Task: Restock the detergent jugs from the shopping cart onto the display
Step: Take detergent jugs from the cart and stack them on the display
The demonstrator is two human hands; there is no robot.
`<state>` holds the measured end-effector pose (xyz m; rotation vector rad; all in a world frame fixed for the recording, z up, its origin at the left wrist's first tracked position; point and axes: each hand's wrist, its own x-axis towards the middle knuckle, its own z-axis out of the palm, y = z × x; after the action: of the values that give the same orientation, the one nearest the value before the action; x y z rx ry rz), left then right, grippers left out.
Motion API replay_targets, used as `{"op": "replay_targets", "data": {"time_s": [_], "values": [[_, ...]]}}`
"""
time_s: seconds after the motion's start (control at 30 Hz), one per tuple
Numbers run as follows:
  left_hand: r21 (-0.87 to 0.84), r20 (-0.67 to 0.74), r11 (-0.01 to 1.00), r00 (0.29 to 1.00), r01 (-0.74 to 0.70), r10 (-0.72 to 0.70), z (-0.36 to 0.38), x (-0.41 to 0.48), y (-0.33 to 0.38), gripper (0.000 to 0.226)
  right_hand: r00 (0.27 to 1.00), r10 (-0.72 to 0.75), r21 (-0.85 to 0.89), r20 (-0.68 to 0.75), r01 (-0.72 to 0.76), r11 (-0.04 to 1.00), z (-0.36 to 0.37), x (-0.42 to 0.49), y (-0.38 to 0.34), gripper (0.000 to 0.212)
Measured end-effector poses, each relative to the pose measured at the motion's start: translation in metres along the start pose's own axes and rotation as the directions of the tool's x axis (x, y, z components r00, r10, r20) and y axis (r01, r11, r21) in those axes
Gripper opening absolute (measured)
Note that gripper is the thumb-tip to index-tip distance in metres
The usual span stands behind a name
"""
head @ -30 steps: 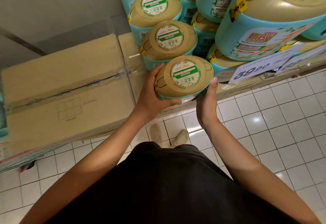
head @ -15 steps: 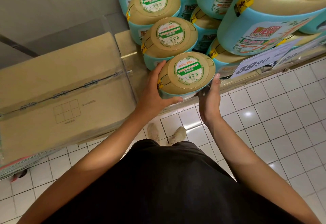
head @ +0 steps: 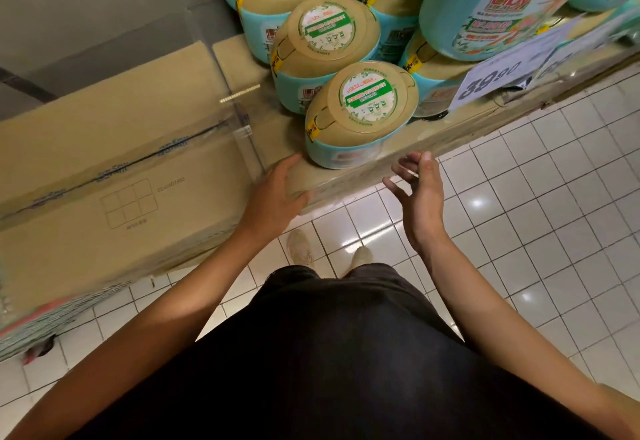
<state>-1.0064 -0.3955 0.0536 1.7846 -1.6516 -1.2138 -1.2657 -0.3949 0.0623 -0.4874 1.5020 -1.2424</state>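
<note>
1. Head view: the front jug (head: 362, 112) sits on the display shelf (head: 450, 143) at its front edge, with its tan top and round green label facing the camera.
2. More jugs (head: 325, 37) are stacked close behind and above it.
3. Left hand (head: 277, 193): fingers nearly straight, holding nothing, lying over the shelf corner just left of the front jug. Contact with the jug cannot be confirmed.
4. Right hand (head: 420, 193): fingers loosely bent and spread, holding nothing, in front of the shelf edge, near the jug but apart from it.
5. A price tag (head: 495, 79) hangs on the shelf edge further right.
6. A cardboard box (head: 104, 162) lies left of the shelf, above the tiled floor (head: 554, 214).
</note>
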Motion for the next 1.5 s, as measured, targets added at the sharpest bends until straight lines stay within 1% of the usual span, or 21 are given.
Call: {"op": "replay_targets", "data": {"time_s": [0.07,0.23,0.33,0.43,0.5,0.57,0.7,0.8,0.87,0.97,1.03,1.13,1.23,1.3,1.4,1.5], "values": [[0.019,-0.031,1.0,0.999,0.014,-0.013,0.004,-0.013,0.003,0.064,0.999,0.009,0.0,0.044,-0.009,1.0,-0.009,-0.006,0.003,0.051],[0.001,-0.104,0.994,0.989,0.11,-0.11,0.033,-0.056,0.009,0.054,0.987,0.034,-0.032,0.157,-0.029,0.999,-0.044,-0.013,0.009,0.036],[0.014,-0.182,0.99,0.974,0.143,-0.138,0.064,-0.092,0.013,0.049,0.964,0.065,-0.089,0.258,-0.043,0.995,-0.075,-0.016,0.013,0.036],[-0.079,-0.252,0.978,0.945,0.196,-0.209,0.105,-0.138,0.019,0.046,0.93,0.12,-0.167,0.348,-0.064,0.984,-0.11,-0.023,0.02,0.037],[-0.174,-0.297,0.959,0.916,0.226,-0.27,0.135,-0.173,0.021,0.04,0.894,0.175,-0.249,0.413,-0.074,0.966,-0.132,-0.03,0.022,0.038],[-0.279,-0.337,0.932,0.885,0.234,-0.323,0.16,-0.21,0.023,0.032,0.855,0.241,-0.336,0.46,-0.083,0.938,-0.152,-0.038,0.027,0.038],[-0.408,-0.377,0.87,0.817,0.276,-0.436,0.196,-0.285,0.016,0.022,0.772,0.38,-0.503,0.51,-0.091,0.859,-0.174,-0.059,0.048,0.042],[-0.497,-0.419,0.812,0.736,0.305,-0.532,0.212,-0.343,0.002,0.021,0.702,0.461,-0.592,0.543,-0.07,0.803,-0.172,-0.086,0.066,0.043],[-0.559,-0.448,0.769,0.668,0.31,-0.594,0.22,-0.381,-0.009,0.024,0.643,0.507,-0.638,0.573,-0.038,0.769,-0.163,-0.108,0.081,0.037],[-0.663,-0.442,0.668,0.544,0.337,-0.713,0.232,-0.436,-0.03,0.023,0.539,0.584,-0.707,0.606,0.03,0.706,-0.14,-0.149,0.104,0.032],[-0.735,-0.43,0.594,0.453,0.326,-0.781,0.237,-0.473,-0.043,0.024,0.469,0.631,-0.744,0.618,0.089,0.662,-0.118,-0.181,0.118,0.032],[-0.807,-0.417,0.509,0.321,0.299,-0.85,0.239,-0.53,-0.064,0.023,0.363,0.677,-0.763,0.64,0.2,0.614,-0.079,-0.232,0.138,0.033],[-0.861,-0.404,0.444,0.197,0.247,-0.893,0.238,-0.588,-0.087,0.021,0.281,0.695,-0.749,0.662,0.293,0.595,-0.039,-0.284,0.161,0.034],[-0.89,-0.38,0.4,0.13,0.216,-0.916,0.237,-0.623,-0.105,0.022,0.239,0.704,-0.735,0.669,0.35,0.58,-0.014,-0.318,0.181,0.034],[-0.926,-0.337,0.342,0.054,0.159,-0.94,0.232,-0.666,-0.13,0.021,0.205,0.711,-0.72,0.672,0.405,0.563,0.016,-0.366,0.209,0.034],[-0.941,-0.311,0.313,0.038,0.127,-0.95,0.216,-0.694,-0.153,0.02,0.195,0.72,-0.718,0.666,0.43,0.548,0.038,-0.403,0.234,0.033]]}}
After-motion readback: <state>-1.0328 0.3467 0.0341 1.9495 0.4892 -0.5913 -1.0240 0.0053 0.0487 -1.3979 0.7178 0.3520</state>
